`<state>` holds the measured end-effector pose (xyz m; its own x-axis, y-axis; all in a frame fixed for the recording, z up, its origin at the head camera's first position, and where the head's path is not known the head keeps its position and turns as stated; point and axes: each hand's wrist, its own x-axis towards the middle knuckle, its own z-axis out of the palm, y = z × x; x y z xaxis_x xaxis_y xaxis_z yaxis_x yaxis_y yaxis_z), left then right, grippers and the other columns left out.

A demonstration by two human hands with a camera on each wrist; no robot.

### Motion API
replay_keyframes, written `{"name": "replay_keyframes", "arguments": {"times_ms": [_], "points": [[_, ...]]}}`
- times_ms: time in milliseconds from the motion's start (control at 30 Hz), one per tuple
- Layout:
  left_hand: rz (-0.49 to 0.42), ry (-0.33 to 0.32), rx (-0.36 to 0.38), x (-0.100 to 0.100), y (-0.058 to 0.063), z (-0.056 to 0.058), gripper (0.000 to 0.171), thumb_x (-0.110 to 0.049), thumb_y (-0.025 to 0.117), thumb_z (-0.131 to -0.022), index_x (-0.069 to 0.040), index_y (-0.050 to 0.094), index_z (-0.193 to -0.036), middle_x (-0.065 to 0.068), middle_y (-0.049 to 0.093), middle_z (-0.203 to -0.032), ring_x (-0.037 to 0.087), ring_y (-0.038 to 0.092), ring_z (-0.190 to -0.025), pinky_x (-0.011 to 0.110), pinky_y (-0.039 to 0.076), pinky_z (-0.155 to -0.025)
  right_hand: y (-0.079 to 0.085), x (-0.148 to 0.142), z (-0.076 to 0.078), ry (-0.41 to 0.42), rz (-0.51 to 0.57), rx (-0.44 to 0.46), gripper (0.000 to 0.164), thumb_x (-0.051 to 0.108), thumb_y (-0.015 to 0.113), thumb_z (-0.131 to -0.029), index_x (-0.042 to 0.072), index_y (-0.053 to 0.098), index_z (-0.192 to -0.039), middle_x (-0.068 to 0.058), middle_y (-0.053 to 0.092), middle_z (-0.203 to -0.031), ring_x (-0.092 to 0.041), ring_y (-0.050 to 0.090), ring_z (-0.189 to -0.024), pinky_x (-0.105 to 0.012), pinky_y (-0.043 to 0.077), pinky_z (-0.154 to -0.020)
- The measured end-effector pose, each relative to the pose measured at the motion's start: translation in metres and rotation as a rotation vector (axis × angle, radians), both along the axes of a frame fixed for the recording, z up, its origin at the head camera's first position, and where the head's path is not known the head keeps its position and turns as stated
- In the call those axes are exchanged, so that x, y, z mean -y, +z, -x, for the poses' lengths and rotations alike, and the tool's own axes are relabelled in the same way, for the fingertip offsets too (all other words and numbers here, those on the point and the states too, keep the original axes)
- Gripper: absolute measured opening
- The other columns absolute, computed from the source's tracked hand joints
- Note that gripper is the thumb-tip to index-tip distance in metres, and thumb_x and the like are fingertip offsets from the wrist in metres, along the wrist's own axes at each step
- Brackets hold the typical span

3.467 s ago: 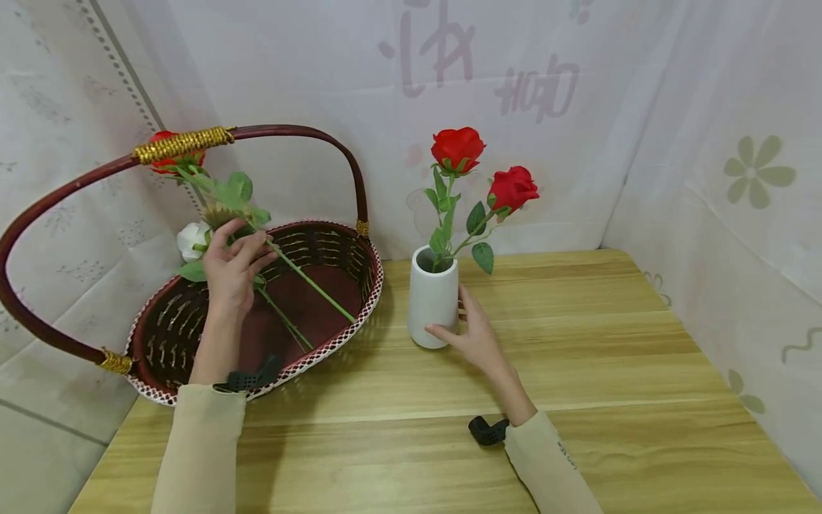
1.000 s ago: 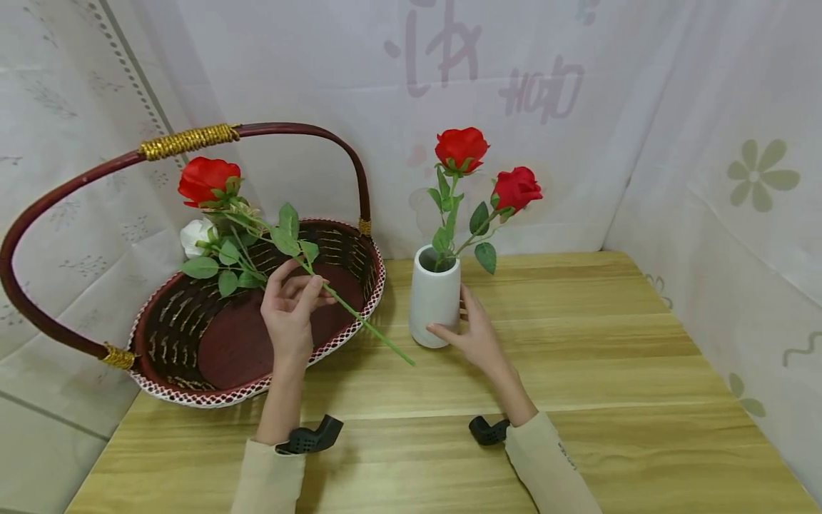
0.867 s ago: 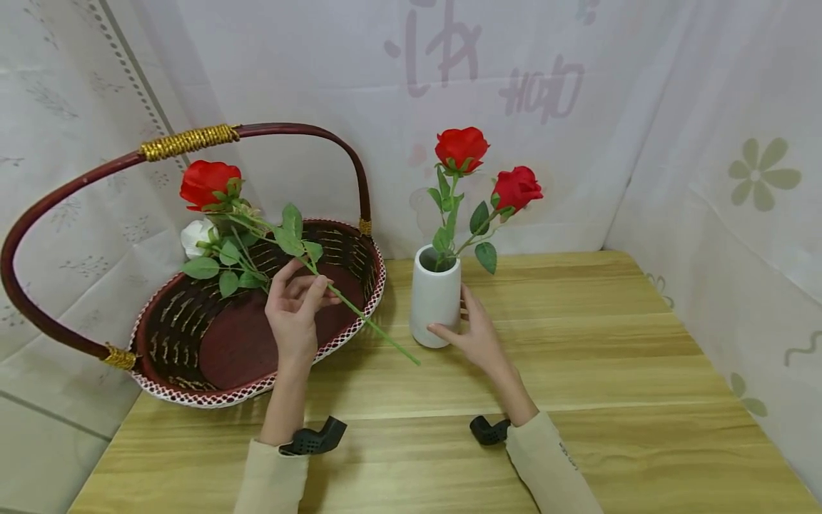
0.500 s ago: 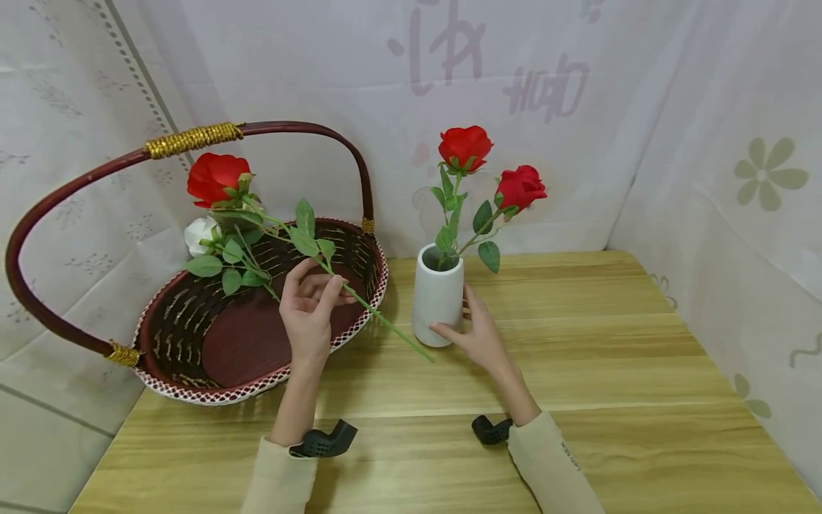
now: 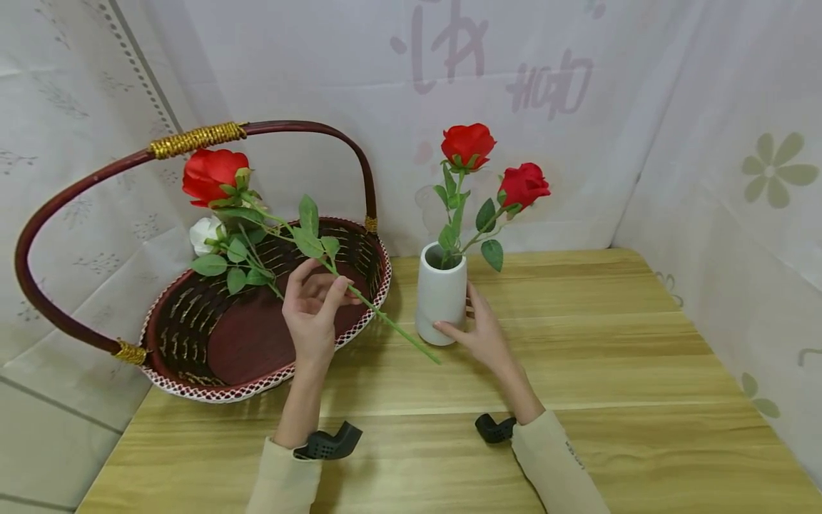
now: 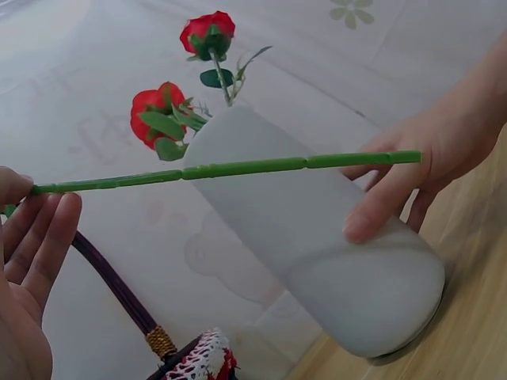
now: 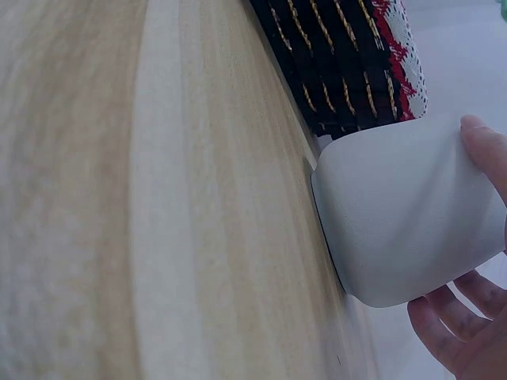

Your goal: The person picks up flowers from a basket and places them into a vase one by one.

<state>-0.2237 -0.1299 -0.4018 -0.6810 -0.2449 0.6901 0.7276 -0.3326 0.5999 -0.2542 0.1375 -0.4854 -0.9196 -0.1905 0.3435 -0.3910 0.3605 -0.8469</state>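
My left hand (image 5: 312, 314) pinches the green stem of a red rose (image 5: 215, 177) between thumb and fingers. The bloom points up and left over the basket, and the bare stem end (image 6: 396, 157) slants down to the right, in front of the vase in the left wrist view. A white vase (image 5: 441, 303) stands upright on the table with two red roses (image 5: 469, 147) in it. My right hand (image 5: 484, 332) grips the vase low on its right side, thumb in front and fingers behind, as the right wrist view also shows.
A dark woven basket (image 5: 225, 394) with a tall arched handle (image 5: 308, 127) stands at the left. A white flower (image 5: 207, 235) with green leaves leans inside it. The wooden table (image 5: 578, 357) reaches back to a printed curtain (image 5: 385, 107).
My left hand has drawn the red rose up out of the basket and moved right, bringing the stem end near the vase's base. The right hand keeps its grip on the vase.
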Motion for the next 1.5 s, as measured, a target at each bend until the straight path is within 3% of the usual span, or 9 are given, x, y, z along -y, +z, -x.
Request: {"name": "replay_keyframes", "arguments": {"times_ms": [467, 733, 1000, 1233, 1500], "points": [[-0.04, 0.017, -0.102, -0.017, 0.014, -0.007, 0.037, 0.011, 0.064, -0.093, 0.006, 0.054, -0.128, 0.013, 0.069, -0.087, 0.022, 0.069, -0.068, 0.035, 0.061, -0.062, 0.003, -0.001, -0.001, -0.001, 0.02, 0.014, 0.092, 0.024, 0.084, -0.086, 0.014, 0.029, -0.158, -0.017, 0.045, -0.147, -0.039, 0.05, -0.127, -0.055, 0.047, -0.103], [-0.074, 0.09, -0.093, -0.019, 0.028, -0.015, 0.037, 0.008, 0.065, -0.094, 0.006, 0.056, -0.129, 0.014, 0.069, -0.087, 0.023, 0.067, -0.066, 0.034, 0.06, -0.062, 0.034, 0.002, -0.019, 0.005, -0.002, 0.022, 0.086, 0.011, 0.081, -0.088, -0.001, 0.029, -0.156, -0.025, 0.045, -0.144, -0.041, 0.05, -0.126, -0.054, 0.048, -0.103], [-0.099, 0.09, -0.087, -0.023, 0.039, -0.019, 0.037, 0.004, 0.063, -0.097, 0.0, 0.056, -0.134, 0.013, 0.068, -0.09, 0.022, 0.067, -0.075, 0.034, 0.06, -0.064, 0.002, -0.005, 0.0, -0.005, 0.021, 0.007, 0.092, 0.025, 0.084, -0.085, 0.016, 0.029, -0.158, -0.015, 0.045, -0.147, -0.037, 0.05, -0.127, -0.054, 0.047, -0.102], [-0.127, 0.054, -0.09, -0.03, 0.045, -0.019, 0.041, 0.004, 0.062, -0.098, -0.005, 0.055, -0.137, 0.013, 0.067, -0.09, 0.024, 0.066, -0.077, 0.034, 0.059, -0.063, -0.001, -0.007, 0.0, 0.012, 0.023, -0.005, 0.09, 0.031, 0.084, -0.086, 0.018, 0.031, -0.158, -0.01, 0.048, -0.145, -0.032, 0.051, -0.125, -0.05, 0.049, -0.102], [-0.154, 0.117, -0.107, -0.026, 0.054, -0.023, 0.043, 0.003, 0.065, -0.097, -0.003, 0.056, -0.139, 0.014, 0.068, -0.088, 0.023, 0.067, -0.076, 0.033, 0.059, -0.063, 0.001, -0.001, 0.0, 0.017, 0.018, -0.001, 0.091, 0.033, 0.085, -0.085, 0.016, 0.032, -0.157, -0.011, 0.048, -0.144, -0.031, 0.052, -0.125, -0.05, 0.049, -0.102]]}}
